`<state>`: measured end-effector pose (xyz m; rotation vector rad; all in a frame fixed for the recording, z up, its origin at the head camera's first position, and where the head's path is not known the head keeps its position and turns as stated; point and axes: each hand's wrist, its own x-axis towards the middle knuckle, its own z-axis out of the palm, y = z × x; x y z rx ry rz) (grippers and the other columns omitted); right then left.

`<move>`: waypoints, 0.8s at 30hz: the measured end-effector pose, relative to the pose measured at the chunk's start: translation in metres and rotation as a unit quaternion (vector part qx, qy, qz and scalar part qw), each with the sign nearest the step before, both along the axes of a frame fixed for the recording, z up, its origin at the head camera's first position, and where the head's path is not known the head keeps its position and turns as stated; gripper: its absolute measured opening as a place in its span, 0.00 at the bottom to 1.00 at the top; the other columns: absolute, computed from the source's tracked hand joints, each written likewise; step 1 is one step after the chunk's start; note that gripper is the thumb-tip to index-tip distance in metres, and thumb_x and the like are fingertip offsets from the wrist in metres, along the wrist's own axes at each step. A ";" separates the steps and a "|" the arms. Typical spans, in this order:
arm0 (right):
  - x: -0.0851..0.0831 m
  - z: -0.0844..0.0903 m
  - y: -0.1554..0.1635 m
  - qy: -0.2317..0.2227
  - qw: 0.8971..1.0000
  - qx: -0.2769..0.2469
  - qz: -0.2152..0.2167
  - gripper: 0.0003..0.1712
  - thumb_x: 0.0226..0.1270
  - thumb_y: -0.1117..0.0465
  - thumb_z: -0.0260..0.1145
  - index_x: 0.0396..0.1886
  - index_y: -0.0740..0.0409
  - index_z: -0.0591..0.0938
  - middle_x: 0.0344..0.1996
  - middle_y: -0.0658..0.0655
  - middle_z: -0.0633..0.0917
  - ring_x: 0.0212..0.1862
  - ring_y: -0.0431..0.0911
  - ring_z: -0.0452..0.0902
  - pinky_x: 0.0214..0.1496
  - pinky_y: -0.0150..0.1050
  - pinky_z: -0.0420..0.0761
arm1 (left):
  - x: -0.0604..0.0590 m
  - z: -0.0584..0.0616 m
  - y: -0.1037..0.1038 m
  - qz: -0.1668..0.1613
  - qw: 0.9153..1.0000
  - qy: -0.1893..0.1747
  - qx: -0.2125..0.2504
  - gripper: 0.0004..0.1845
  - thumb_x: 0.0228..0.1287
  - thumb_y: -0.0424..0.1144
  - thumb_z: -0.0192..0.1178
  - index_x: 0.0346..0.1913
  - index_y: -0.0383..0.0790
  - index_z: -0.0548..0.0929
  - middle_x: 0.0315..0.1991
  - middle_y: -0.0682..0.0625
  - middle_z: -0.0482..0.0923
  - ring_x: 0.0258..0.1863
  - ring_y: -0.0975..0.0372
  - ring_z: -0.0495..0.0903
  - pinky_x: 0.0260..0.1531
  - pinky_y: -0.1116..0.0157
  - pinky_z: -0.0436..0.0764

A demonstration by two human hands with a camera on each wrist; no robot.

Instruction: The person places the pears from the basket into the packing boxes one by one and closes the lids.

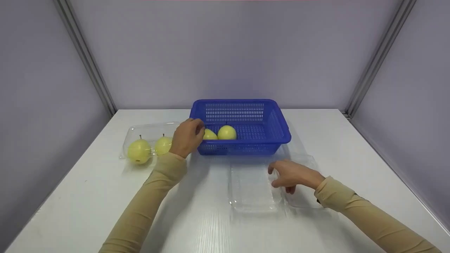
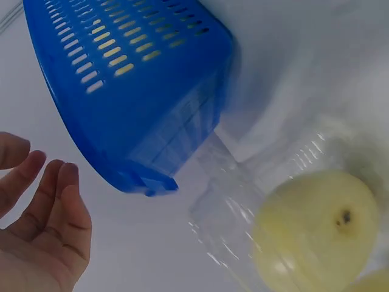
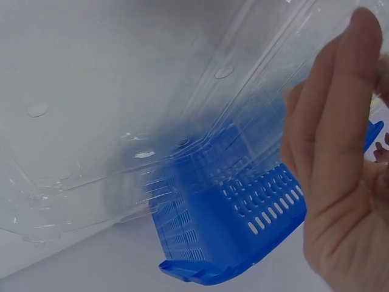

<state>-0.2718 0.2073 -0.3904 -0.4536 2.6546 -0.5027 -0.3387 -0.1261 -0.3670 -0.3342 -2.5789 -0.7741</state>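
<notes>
Pears (image 1: 227,132) sit two in the blue basket (image 1: 277,135) and two more in the clear open clamshell (image 1: 147,128) to its left on the white surface (image 1: 197,225). My left hand (image 1: 188,136) hovers at the basket's near-left corner, just beside the nearer basket pear; its grip is loose, fingers gently curled with nothing between them in the wrist view. My right hand (image 1: 293,174) rests on an empty clear clamshell (image 1: 253,191) lying open in front of the basket, fingers relaxed along its hinge ridge, pressing rather than pinching.

To do this well, I judge the right hand should keep the flimsy tray flat and steady so it doesn't skid on the smooth surface. The left should cup a pear from above with a wide grip, fingers well round its belly, clear of the stem, and lift it straight over the basket rim without dragging the basket along.
</notes>
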 end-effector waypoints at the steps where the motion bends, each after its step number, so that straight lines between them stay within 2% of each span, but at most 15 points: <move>1: 0.000 0.000 0.000 0.001 1.000 -0.001 -0.001 0.27 0.57 0.61 0.67 0.58 0.61 0.77 0.33 0.57 0.83 0.14 0.43 0.78 0.21 0.44 0.83 | -0.002 0.001 0.003 -0.006 1.000 -0.007 -0.002 0.09 0.67 0.36 0.58 0.44 0.36 0.84 0.37 0.44 0.83 0.37 0.55 0.78 0.42 0.58 0.80; 4: 0.000 0.000 -0.002 0.002 1.000 0.000 -0.008 0.26 0.57 0.61 0.67 0.58 0.61 0.77 0.37 0.58 0.83 0.14 0.44 0.79 0.21 0.44 0.83 | -0.009 0.004 0.012 -0.023 0.999 -0.026 -0.010 0.09 0.66 0.33 0.59 0.45 0.34 0.84 0.39 0.43 0.84 0.39 0.53 0.81 0.44 0.56 0.81; 7: 0.000 0.000 -0.005 0.000 1.000 0.002 -0.013 0.27 0.58 0.61 0.68 0.58 0.60 0.77 0.36 0.59 0.83 0.15 0.44 0.79 0.22 0.44 0.83 | -0.015 0.008 0.017 -0.028 0.998 -0.052 -0.024 0.13 0.64 0.33 0.59 0.49 0.32 0.83 0.45 0.40 0.85 0.45 0.50 0.82 0.50 0.54 0.80; 11: 0.000 -0.001 -0.010 0.000 1.000 0.001 -0.011 0.27 0.57 0.61 0.68 0.58 0.60 0.77 0.36 0.59 0.83 0.15 0.44 0.79 0.22 0.43 0.83 | -0.021 0.012 0.022 -0.016 0.995 -0.095 -0.029 0.18 0.63 0.34 0.60 0.55 0.32 0.81 0.53 0.37 0.82 0.56 0.47 0.80 0.58 0.51 0.76; 14: 0.000 -0.001 -0.013 0.000 1.000 -0.002 -0.008 0.26 0.57 0.62 0.68 0.57 0.61 0.77 0.34 0.58 0.83 0.14 0.43 0.79 0.21 0.43 0.83 | -0.026 0.013 0.025 -0.001 0.991 -0.128 -0.024 0.21 0.63 0.34 0.61 0.59 0.32 0.78 0.57 0.37 0.79 0.59 0.46 0.78 0.61 0.50 0.74; 18: 0.000 -0.002 -0.012 0.000 1.000 -0.002 -0.007 0.26 0.57 0.62 0.68 0.57 0.61 0.77 0.30 0.57 0.83 0.14 0.43 0.78 0.21 0.43 0.83 | -0.033 0.012 0.029 0.013 0.986 -0.167 -0.021 0.24 0.61 0.34 0.62 0.61 0.31 0.77 0.57 0.36 0.79 0.57 0.46 0.79 0.59 0.50 0.76; 24: 0.000 -0.002 -0.014 0.002 1.000 -0.005 -0.006 0.26 0.56 0.62 0.68 0.57 0.61 0.77 0.27 0.56 0.82 0.14 0.44 0.79 0.22 0.44 0.83 | -0.040 0.009 0.041 0.034 0.979 -0.193 -0.048 0.21 0.56 0.34 0.65 0.53 0.29 0.80 0.50 0.35 0.82 0.48 0.46 0.82 0.52 0.50 0.80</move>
